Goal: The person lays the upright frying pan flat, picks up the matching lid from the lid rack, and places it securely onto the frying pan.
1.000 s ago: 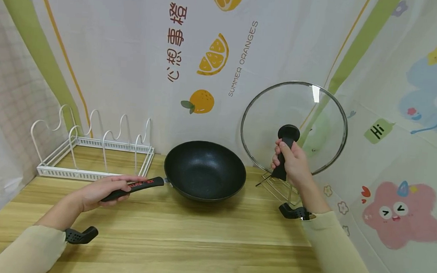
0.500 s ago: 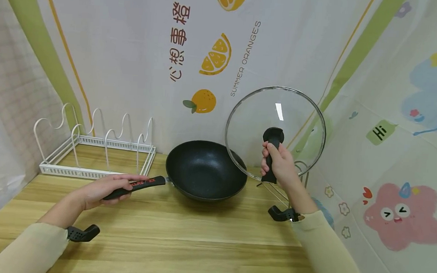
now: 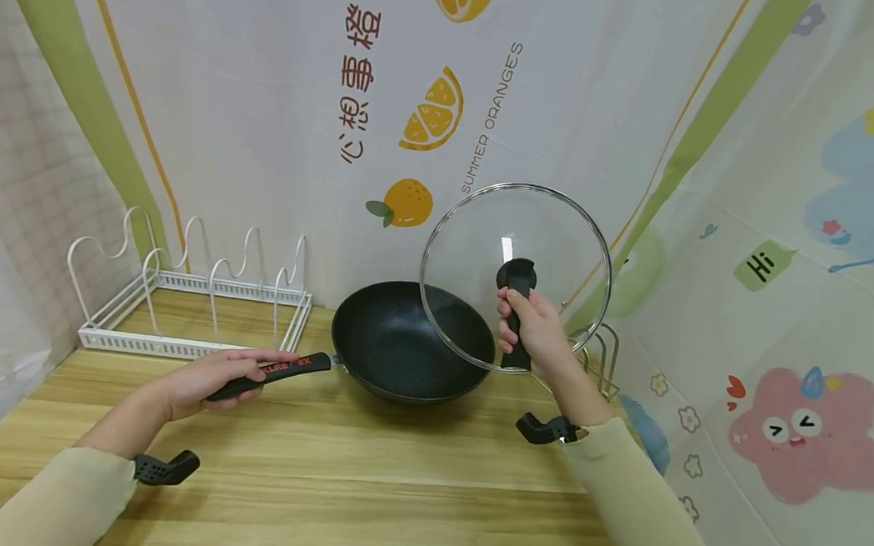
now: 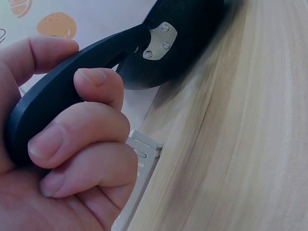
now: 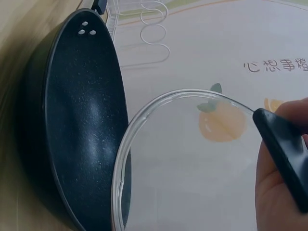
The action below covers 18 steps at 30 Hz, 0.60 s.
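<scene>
A black wok (image 3: pixel 395 346) sits at the back middle of the wooden table, its long handle (image 3: pixel 299 368) pointing left. My left hand (image 3: pixel 212 380) grips that handle; in the left wrist view the fingers (image 4: pixel 82 130) curl round it from below. Up on the right, my right hand (image 3: pixel 534 329) holds a glass lid (image 3: pixel 469 233) by its black upright handle (image 3: pixel 517 345). The lid is tilted steeply, nearly facing me, and its lower left rim overlaps the wok's right side in the head view. From the right wrist, the lid's steel rim (image 5: pixel 120 168) shows beside the wok's opening.
A white wire rack (image 3: pixel 192 346) stands at the back left. Behind my right wrist is a gold wire stand (image 3: pixel 604 371), partly hidden. Printed cloth curtains (image 3: pixel 288 130) rise at the back and sides. The wooden table top (image 3: pixel 364 486) stretches in front.
My right hand has moved left and slightly down with the lid, from over the gold stand to overlapping the wok's right side. The left hand and wok stay put.
</scene>
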{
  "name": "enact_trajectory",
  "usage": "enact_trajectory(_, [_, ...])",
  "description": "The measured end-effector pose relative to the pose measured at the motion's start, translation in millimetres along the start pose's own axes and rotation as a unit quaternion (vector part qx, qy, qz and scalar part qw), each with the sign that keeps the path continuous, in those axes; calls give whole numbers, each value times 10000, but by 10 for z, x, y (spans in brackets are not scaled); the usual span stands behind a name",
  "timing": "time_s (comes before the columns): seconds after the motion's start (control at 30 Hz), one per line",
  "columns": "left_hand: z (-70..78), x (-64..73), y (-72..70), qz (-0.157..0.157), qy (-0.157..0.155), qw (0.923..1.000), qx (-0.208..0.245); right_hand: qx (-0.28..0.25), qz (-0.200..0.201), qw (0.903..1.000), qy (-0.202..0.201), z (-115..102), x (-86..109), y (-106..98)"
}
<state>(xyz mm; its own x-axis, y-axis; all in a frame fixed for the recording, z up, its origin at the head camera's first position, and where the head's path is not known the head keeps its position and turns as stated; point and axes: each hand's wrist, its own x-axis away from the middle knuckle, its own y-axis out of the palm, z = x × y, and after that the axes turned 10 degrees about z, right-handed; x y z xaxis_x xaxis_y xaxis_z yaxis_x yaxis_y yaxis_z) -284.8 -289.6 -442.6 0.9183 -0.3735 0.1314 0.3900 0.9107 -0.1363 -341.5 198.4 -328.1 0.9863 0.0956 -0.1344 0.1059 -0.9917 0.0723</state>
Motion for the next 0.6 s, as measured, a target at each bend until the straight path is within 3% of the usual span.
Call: enact_trajectory(0.6, [21,8,10,-12,-44,10000,-25,-222,-488,9971,547,149,-59,217])
